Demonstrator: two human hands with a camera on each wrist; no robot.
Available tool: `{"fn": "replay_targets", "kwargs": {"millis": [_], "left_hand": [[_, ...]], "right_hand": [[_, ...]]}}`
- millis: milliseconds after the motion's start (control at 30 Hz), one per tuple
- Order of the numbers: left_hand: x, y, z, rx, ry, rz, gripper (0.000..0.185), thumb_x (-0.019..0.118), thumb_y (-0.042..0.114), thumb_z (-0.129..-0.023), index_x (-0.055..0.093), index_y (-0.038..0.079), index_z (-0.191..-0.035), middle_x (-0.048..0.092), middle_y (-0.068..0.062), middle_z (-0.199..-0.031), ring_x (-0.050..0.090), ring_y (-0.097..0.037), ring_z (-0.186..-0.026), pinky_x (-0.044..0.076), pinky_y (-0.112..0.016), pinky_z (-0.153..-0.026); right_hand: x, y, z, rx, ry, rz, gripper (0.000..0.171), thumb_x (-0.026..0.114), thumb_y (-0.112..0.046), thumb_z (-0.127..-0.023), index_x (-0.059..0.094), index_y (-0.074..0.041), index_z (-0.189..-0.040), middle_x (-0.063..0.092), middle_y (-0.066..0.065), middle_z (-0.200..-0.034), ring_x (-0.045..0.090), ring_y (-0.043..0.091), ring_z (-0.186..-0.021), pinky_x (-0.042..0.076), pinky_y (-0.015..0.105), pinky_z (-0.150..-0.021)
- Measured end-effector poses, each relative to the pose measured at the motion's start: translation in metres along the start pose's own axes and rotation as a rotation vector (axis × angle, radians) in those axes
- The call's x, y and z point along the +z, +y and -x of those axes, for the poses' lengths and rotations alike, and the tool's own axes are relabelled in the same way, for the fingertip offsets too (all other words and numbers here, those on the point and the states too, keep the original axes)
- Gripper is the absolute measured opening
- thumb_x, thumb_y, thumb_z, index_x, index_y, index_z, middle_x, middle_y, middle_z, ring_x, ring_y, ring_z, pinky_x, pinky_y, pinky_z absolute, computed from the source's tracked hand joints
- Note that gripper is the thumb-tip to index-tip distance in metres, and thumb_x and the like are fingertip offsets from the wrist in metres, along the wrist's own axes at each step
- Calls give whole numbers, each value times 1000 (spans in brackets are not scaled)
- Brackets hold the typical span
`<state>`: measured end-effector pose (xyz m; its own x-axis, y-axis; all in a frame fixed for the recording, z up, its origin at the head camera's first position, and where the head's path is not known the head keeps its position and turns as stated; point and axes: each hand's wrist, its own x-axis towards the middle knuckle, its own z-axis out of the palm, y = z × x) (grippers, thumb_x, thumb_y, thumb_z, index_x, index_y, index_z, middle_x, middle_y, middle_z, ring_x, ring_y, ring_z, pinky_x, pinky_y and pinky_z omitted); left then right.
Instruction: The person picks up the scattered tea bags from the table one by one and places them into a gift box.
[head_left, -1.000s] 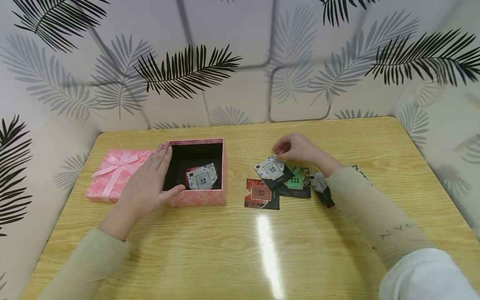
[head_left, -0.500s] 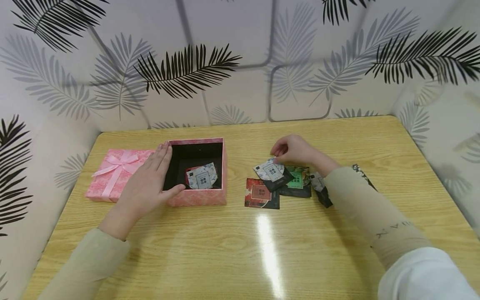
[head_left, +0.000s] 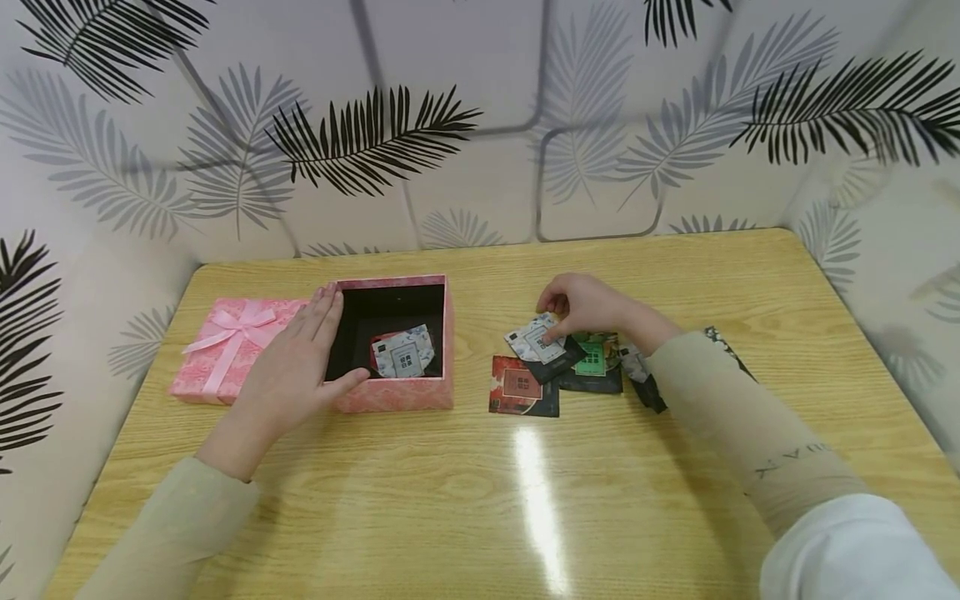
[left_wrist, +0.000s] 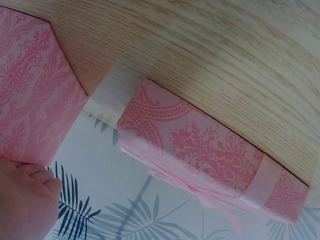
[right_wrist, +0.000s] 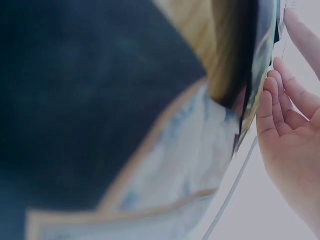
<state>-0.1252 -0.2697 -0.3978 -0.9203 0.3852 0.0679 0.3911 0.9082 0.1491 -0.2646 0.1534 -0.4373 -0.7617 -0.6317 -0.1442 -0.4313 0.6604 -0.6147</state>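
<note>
The right hand [head_left: 588, 304] pinches the far corner of a white-and-grey sachet [head_left: 536, 342] between thumb and curled fingers, so its grip is narrow and closed on that packet. In the right wrist view the fingers [right_wrist: 280, 107] curl against the sachet's edge, though most of that frame is blurred. The sachet lies on top of a small heap on the worktop [head_left: 525, 500], directly under the grip. Just beneath it on the near side is a black packet, and nearer still to the person sits a red-and-black sachet [head_left: 522, 386]. To the right of the grip, under the forearm, a green-labelled sachet [head_left: 594, 360] rests on another dark one, and further right a black-and-white sachet [head_left: 641, 371] is partly hidden by the sleeve.

Well to the left of that grip, the left hand [head_left: 300, 362] lies flat and relaxed, fingers straight, its palm resting on the left wall of an open pink box [head_left: 393, 393], with the thumb on the near rim; it holds nothing. Inside the box, just right of this hand, lies a pale patterned sachet [head_left: 403, 352] over a red one. Left of the hand, touching the box, is the pink lid [head_left: 225, 354] with its ribbon bow [head_left: 242, 321]; the left wrist view shows the lid [left_wrist: 210, 155] close up.
</note>
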Motion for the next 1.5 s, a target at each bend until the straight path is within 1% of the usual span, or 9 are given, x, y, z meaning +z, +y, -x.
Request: {"fn": "replay_targets", "kwargs": {"millis": [100, 233, 533, 767, 933, 1067, 1200, 1367, 1500], "left_hand": [[-1, 0, 0, -3, -4, 2, 105, 69, 50, -98, 13, -6, -168, 11, -22, -178, 16, -41, -165, 23, -55, -134], [-1, 0, -1, -2, -5, 0, 105, 69, 51, -98, 13, -6, -168, 11, -22, -178, 17, -41, -165, 23, -55, -134], [-1, -1, -1, -8, -10, 1, 105, 69, 50, -98, 13, -5, -168, 12, -22, -178, 17, -41, -165, 23, -56, -134], [-1, -2, -1, 3, -3, 4, 104, 68, 50, -98, 15, -6, -167, 12, -23, -178, 17, -41, -165, 22, -54, -134], [-1, -2, -1, 0, -9, 3, 104, 68, 50, -98, 13, -5, -168, 12, -23, -178, 16, -41, -165, 22, -54, -134], [-2, -2, -1, -6, -12, 3, 105, 69, 51, -98, 13, -5, -168, 11, -22, -178, 16, -41, -165, 23, -55, -134], [-1, -2, 0, -5, -7, 6, 104, 69, 51, -98, 14, -5, -168, 12, -22, -178, 17, -41, -165, 23, -55, -134], [-1, -3, 0, -1, -4, 9, 104, 68, 51, -99, 14, -5, -168, 12, -22, -178, 17, -41, -165, 23, -55, -134], [-1, -3, -1, 8, 2, 10, 103, 67, 52, -99, 15, -6, -167, 13, -23, -177, 17, -41, -165, 22, -54, -134]], "right_hand": [[2, 0, -1, -10, 4, 7, 38, 95, -19, -81, 74, -2, -108, 70, 13, -105, 63, 24, -93, 55, 36, -85], [2, -1, -2, 6, 2, 17, 37, 95, -21, -80, 74, -3, -105, 69, 12, -100, 61, 23, -90, 53, 35, -83], [0, -6, -2, 40, -1, -15, 39, 93, -21, -82, 69, -3, -108, 66, 9, -94, 57, 21, -83, 49, 33, -76], [-5, -5, 1, 86, 35, -97, 35, 89, -18, -87, 67, -3, -110, 67, 11, -99, 58, 22, -88, 50, 32, -79], [-14, -5, 1, 72, 84, -161, 25, 84, -10, -90, 69, 1, -107, 68, 11, -97, 59, 18, -85, 50, 26, -76], [-23, -8, 3, 64, 97, -242, 17, 77, -8, -96, 70, 3, -108, 70, 11, -97, 61, 14, -85, 52, 22, -75], [-30, -12, 4, 70, 108, -319, 13, 70, -5, -101, 71, 5, -110, 74, 13, -101, 65, 9, -84, 56, 25, -76], [-38, -18, 3, 64, 154, -340, 15, 68, -7, -103, 74, 4, -111, 76, 8, -98, 66, 5, -82, 60, 30, -80], [-47, -28, 0, 49, 208, -359, 16, 67, -7, -104, 75, 4, -112, 75, 6, -95, 66, 4, -80, 59, 24, -78]]}}
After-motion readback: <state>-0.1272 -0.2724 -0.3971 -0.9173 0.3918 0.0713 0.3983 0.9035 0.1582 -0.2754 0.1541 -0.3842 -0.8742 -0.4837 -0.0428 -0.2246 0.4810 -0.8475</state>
